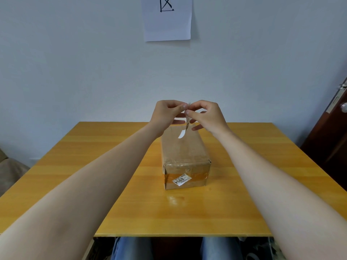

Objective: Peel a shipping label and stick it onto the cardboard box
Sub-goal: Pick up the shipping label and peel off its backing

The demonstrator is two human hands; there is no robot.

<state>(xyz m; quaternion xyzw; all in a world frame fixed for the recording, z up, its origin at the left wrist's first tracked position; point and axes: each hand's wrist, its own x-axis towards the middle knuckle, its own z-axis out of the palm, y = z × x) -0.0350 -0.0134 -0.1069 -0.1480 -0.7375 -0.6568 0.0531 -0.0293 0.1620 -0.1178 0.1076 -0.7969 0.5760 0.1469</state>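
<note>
A brown cardboard box (185,152) wrapped in clear tape lies lengthwise in the middle of the wooden table (112,184). A small white sticker with the digits 8954 (180,180) is stuck on its near end face. Both hands are raised above the box's far end. My left hand (166,114) and my right hand (206,114) pinch the top of a narrow shipping label (185,126) between thumbs and fingertips. The label is seen edge-on; its white lower end curls down over the box top. I cannot tell whether the label and its backing are apart.
A white paper sheet with a black mark (167,17) hangs on the wall behind the table. A dark door with a metal handle (336,124) stands at the right. A beige cushion (9,169) lies left of the table. My knees in jeans show below the table's front edge.
</note>
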